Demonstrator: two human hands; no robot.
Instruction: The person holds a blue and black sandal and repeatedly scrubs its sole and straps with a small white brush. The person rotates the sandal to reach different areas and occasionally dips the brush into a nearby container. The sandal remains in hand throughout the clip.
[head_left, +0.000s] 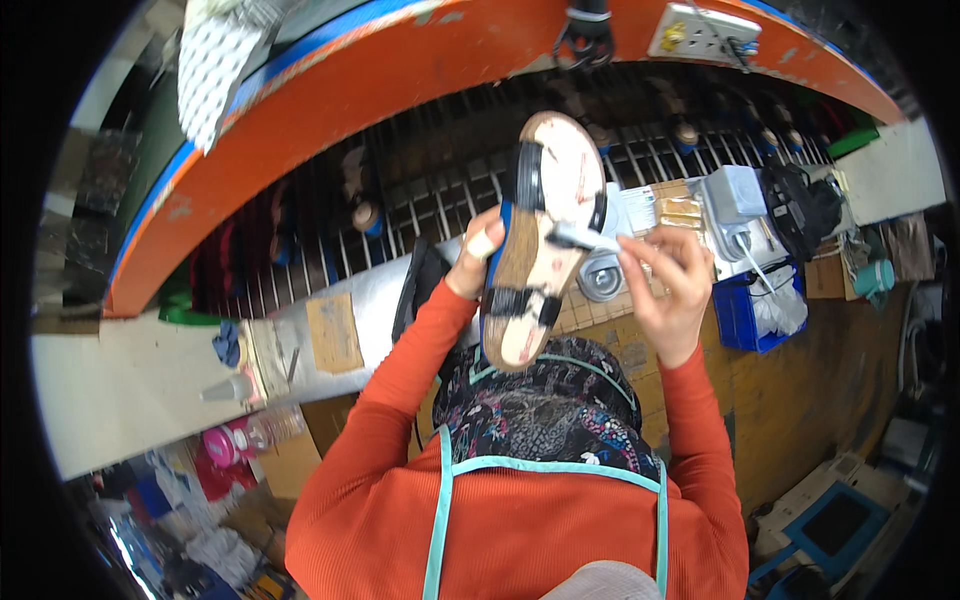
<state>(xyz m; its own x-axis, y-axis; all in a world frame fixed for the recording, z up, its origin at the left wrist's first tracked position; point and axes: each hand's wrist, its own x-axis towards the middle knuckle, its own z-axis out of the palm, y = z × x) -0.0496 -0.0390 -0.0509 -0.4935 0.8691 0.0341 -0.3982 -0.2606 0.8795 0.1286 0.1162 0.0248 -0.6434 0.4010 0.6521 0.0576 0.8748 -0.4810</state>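
In my left hand (481, 254) is a sandal (519, 245), held upright by its long side edge, thumb on the footbed. The footbed is pale with a brown area along its left side, and black straps cross it near both ends. A blue strip runs along the edge by my thumb. My right hand (671, 290) pinches the pale handle of a small brush (584, 238). The brush's dark head lies against the middle of the footbed; its bristles are too blurred to make out.
Beyond the sandal runs a rack of metal rods (430, 200) under an orange beam (330, 92). A grey lidded container (735, 194) stands on the bench to the right. Below it is a blue bin (741, 312) with plastic inside. A brown pad (334, 333) lies at left.
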